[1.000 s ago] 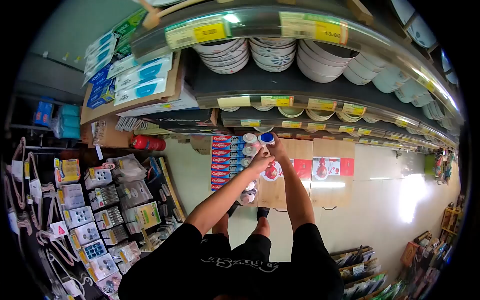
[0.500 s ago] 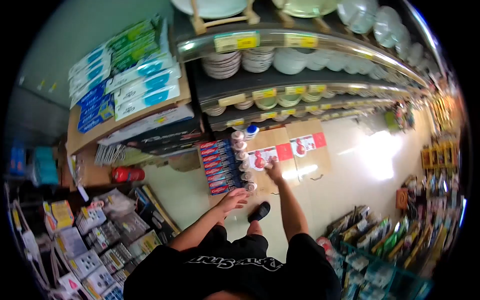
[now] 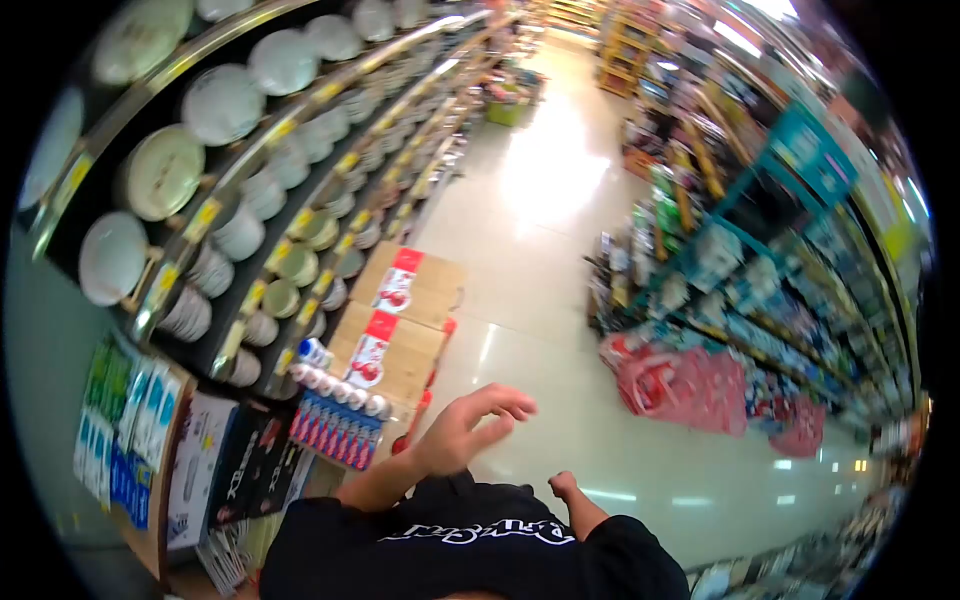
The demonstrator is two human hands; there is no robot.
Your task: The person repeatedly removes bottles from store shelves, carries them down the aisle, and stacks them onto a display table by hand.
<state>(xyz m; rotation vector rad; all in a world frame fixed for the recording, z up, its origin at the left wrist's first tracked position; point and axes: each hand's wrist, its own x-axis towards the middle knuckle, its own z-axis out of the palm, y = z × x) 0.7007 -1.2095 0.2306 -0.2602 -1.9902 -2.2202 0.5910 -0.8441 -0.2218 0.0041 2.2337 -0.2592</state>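
Note:
My left hand (image 3: 475, 430) is raised in front of the black shirt, thumb and fingers apart, holding nothing. Lower and to its right, my right hand (image 3: 563, 484) hangs by my side; it looks small and compact, and its fingers cannot be made out. Left of my left hand, Colgate toothpaste boxes (image 3: 335, 432) stand in a row on a cardboard box. A line of white bottles with pinkish caps (image 3: 340, 388) runs beside them, with a blue-and-white bottle (image 3: 314, 352) at the far end. Cardboard boxes (image 3: 408, 362) with red-and-white printed panels continue beyond. Neither hand touches these goods.
Shelves of plates and bowls (image 3: 238, 232) line the left side. Packaged goods (image 3: 128, 420) sit on a lower-left stand. A shiny tiled floor (image 3: 520, 345) runs ahead. On the right are a teal rack (image 3: 745, 190) and pink plastic-wrapped items (image 3: 680, 385).
The view has swung right, so the shelves and toothpaste boxes now lie left. My right hand has left the printed cardboard box and dropped to my side. My left hand has moved away from the bottles.

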